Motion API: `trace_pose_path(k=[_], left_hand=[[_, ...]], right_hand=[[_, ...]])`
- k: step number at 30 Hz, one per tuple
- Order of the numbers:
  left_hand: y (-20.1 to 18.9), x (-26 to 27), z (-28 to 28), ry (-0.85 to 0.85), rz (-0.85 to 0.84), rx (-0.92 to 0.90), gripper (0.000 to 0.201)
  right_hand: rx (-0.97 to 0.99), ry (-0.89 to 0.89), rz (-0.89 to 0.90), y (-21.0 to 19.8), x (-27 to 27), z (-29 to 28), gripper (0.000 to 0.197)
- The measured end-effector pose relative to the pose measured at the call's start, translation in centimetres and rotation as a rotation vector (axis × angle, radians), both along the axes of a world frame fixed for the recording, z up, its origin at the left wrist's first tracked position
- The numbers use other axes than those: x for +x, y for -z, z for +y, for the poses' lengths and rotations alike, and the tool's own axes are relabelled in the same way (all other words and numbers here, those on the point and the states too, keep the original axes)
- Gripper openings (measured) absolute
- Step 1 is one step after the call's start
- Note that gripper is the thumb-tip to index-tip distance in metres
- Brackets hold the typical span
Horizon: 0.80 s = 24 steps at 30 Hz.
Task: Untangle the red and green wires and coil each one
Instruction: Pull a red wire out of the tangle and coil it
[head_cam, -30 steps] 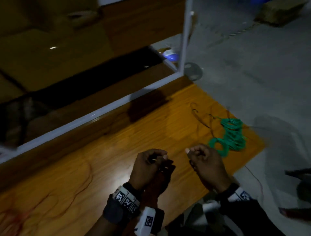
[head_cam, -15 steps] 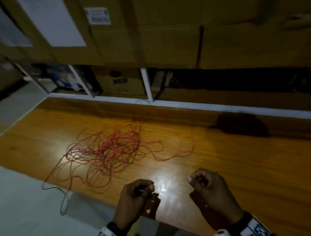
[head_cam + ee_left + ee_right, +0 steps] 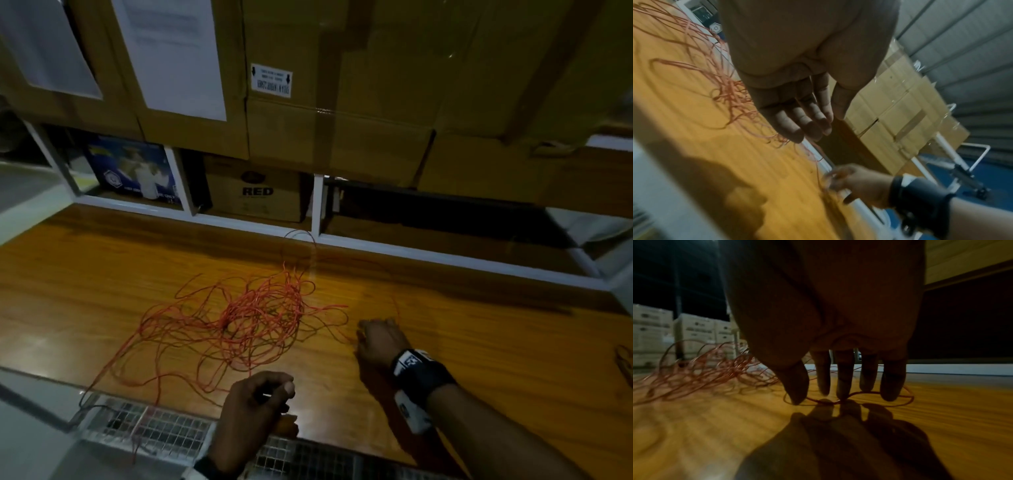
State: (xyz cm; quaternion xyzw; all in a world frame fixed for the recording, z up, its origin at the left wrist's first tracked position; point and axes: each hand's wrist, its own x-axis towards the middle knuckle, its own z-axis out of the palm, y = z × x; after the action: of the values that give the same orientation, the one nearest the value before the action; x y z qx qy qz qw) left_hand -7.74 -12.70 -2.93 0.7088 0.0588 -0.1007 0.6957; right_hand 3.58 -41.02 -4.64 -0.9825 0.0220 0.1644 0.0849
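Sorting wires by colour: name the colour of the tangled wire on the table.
Red-orange wire; the head view shows it best.

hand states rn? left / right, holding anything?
Left hand: fingers curled, thumb on fingertip; whether it holds anything cannot be told.
Right hand: open, fingers spread, tips down on a loop of the red wire on the table.
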Motion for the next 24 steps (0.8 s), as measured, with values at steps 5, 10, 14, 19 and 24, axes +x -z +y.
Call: trace_pose_path(k=[5,10,14,19,24], left_hand=[[0.7,0.9,0.0,0.047,-0.049,0.064,0.007],[2.3,0.9,0.2,-0.003,-0.048,0.052,0.007],[3.1,1.1,1.2,-0.053,-0.061,0.041,0.009],[2.5,1.7,3.5,-0.178,-0.087,0.094,0.009],[0.5,2.5,9.5,-0.43,-0.135,0.155,0.006]], right_hand=[[0.076,-0.135,0.088,0.6,-4.0,2.6,0.019],[0.175,-0.277,0.045,1.9,-7.8,3.1,0.02],[0.217,-0.208,-0.074,1.3,-6.9,2.2,0.012],[0.417,-0.188,-0.195,-1.0,-5.4,4.2,0.013],[0.561,-0.335,-0.257,-2.6,-4.9,10.1,0.011]])
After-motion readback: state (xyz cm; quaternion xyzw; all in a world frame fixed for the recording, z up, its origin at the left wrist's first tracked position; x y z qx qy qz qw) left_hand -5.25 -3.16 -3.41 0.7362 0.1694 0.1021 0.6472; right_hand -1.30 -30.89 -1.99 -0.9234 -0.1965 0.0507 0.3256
